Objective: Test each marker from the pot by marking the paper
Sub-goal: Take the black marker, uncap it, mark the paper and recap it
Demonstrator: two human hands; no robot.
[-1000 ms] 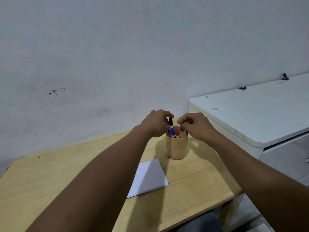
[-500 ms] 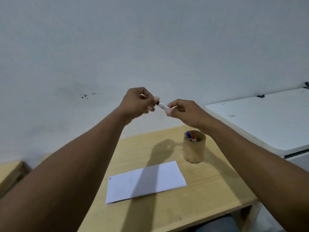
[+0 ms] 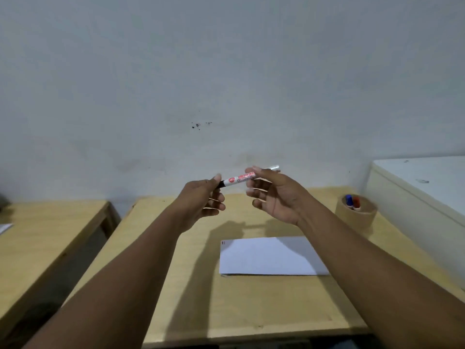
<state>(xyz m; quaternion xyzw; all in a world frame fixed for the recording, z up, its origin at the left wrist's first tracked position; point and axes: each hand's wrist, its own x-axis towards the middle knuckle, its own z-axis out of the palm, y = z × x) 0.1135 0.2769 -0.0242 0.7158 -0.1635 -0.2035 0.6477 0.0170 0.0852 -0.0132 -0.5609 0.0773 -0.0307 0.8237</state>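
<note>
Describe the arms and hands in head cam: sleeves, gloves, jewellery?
Both forearms are bare right to the frame edge, with no sleeves in view. The left hand and right hand wear no gloves, and no rings, watch or wristband show. No markings are visible.

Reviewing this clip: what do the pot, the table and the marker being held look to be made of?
Pot: looks like matte brown cardboard or wood; dull, no shine, too blurred to settle. Table: pale wood or wood laminate, faint grain, satin finish. Marker: probably smooth plastic, white printed barrel and black cap end, held in the grip of the left hand and right hand.
</note>
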